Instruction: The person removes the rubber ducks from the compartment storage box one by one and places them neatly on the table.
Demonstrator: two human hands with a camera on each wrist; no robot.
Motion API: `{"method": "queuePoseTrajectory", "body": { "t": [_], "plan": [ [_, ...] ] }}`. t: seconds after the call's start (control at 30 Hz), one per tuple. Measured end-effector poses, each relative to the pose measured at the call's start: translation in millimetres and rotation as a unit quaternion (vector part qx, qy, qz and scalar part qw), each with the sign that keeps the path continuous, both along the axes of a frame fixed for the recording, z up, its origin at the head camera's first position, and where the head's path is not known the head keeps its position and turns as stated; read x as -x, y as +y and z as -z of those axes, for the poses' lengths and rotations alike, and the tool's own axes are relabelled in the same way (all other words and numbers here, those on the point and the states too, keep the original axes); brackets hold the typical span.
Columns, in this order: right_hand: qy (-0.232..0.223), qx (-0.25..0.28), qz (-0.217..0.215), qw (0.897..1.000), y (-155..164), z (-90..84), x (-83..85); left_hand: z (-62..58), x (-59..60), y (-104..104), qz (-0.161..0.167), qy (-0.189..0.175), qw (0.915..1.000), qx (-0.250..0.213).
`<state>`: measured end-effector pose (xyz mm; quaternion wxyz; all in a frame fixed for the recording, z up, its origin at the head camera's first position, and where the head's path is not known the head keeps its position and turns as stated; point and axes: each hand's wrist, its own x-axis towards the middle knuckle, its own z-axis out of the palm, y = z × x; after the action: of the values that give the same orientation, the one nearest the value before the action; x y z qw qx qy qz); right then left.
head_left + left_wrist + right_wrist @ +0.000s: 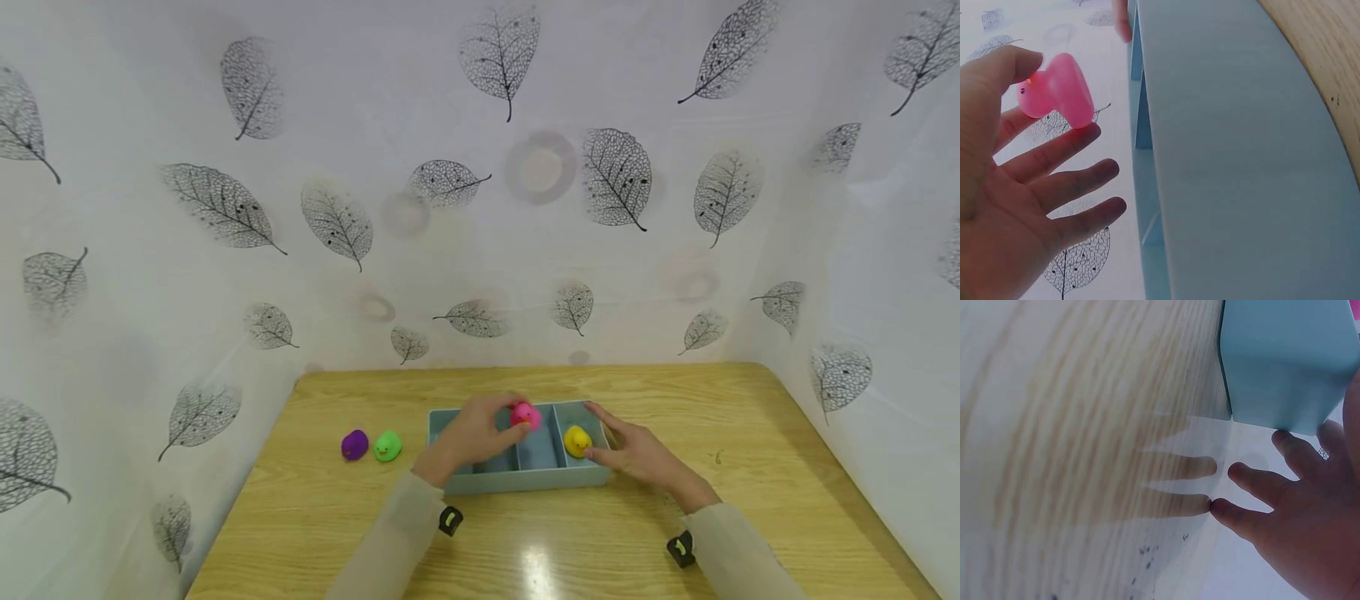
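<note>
A pale blue tray (525,482) with three compartments lies mid-table. My left hand (513,415) pinches a pink toy duck (526,414) between thumb and forefinger just above the tray, near the divider between its left and middle compartments. In the left wrist view the pink duck (1057,94) is held beside the tray wall (1229,156), with the other fingers (1079,187) spread. A yellow duck (577,440) sits in the right compartment. My right hand (609,433) rests at the tray's right end with straight fingers (1260,484), next to the tray corner (1279,369).
A purple duck (355,444) and a green duck (387,446) stand side by side on the wooden table (315,517), left of the tray. Leaf-patterned white sheets wall the table at the back and both sides.
</note>
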<state>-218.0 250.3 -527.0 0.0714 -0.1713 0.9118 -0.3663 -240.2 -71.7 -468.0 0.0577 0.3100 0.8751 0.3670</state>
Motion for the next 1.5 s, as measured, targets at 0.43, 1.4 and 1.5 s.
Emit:
{"method": "queuePoseTrajectory", "body": {
  "t": [0.43,1.4,1.5],
  "plan": [
    [0.007,-0.002,-0.006,1.0,0,1.4,0.3,0.6,-1.5,-14,-0.032,0.04,0.9976,-0.046],
    [0.006,0.0,-0.014,1.0,0,1.1,0.7,1.8,-1.3,-93,-0.107,0.083,0.9855,-0.102],
    [0.006,-0.003,-0.013,1.0,0,0.5,0.5,3.5,-1.5,-102,-0.12,0.074,0.9841,-0.107]
  ]
}}
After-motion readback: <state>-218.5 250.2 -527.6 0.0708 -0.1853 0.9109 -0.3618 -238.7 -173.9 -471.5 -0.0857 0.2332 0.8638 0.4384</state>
